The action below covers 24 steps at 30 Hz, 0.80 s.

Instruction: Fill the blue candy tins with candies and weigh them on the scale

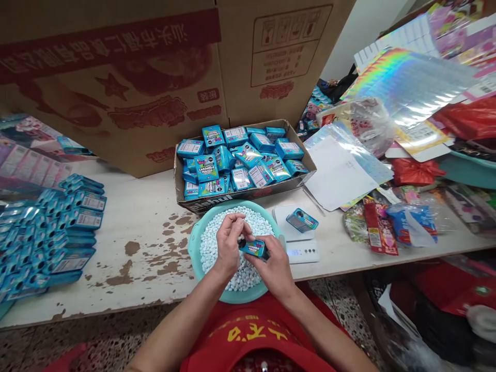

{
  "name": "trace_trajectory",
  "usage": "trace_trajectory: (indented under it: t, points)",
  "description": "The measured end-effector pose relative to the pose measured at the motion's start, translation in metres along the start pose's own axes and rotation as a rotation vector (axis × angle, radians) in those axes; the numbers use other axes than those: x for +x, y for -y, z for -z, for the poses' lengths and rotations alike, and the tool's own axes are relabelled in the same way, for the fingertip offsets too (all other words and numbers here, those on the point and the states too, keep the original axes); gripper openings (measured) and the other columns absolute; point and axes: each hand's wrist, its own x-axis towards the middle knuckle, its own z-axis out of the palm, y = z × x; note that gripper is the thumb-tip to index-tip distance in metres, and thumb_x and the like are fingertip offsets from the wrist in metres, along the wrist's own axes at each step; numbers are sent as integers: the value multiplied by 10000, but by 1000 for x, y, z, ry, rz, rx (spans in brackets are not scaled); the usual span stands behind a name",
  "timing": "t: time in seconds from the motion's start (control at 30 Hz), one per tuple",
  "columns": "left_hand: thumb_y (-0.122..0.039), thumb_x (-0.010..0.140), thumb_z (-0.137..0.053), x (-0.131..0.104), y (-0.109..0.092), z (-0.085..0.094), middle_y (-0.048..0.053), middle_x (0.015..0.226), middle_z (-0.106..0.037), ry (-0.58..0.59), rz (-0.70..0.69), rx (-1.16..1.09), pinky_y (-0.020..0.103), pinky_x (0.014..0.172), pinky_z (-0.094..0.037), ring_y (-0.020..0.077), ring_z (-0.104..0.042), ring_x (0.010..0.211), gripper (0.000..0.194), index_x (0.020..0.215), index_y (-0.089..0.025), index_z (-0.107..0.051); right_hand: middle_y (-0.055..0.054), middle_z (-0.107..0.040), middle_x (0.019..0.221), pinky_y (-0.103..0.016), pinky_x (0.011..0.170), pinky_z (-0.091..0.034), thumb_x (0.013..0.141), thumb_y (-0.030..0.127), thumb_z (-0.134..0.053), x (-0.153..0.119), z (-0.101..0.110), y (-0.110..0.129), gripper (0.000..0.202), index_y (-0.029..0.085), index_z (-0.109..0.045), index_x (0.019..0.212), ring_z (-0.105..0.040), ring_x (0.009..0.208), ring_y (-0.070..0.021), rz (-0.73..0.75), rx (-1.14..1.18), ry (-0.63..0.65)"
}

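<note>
My right hand [274,263] grips a small blue candy box [254,248] with "Caramelo Macizo" printed on it. The box is tilted above a turquoise basin [192,253], its dark end turned toward my left hand [229,242]. The fingers of my left hand are pinched together beside that end; what they hold, if anything, is hidden. Small white candies [213,230] fill the basin below both hands. Just right of the basin, another blue candy box [301,220] lies on a white digital scale [306,250] with a lit display.
Behind the basin, an open cardboard tray [248,194] is heaped with blue boxes. A large carton [155,93] stands behind it. Stacked blue boxes [73,232] occupy the table's left. At right lie a white paper sheet [341,173], shiny film [406,85] and assorted packets [377,227].
</note>
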Motion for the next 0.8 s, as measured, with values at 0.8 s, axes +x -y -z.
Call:
trace_trajectory:
  t: [0.8]
  points:
    - [-418, 775, -582, 48, 92, 50, 73, 913, -602, 378, -264, 1397, 354, 793, -390, 254, -514, 912, 219, 869, -231, -644, -55, -610, 963, -363, 802, -500, 723, 356, -720, -24, 34, -36, 329, 224, -613, 1004, -601, 890, -219, -119, 198, -57]
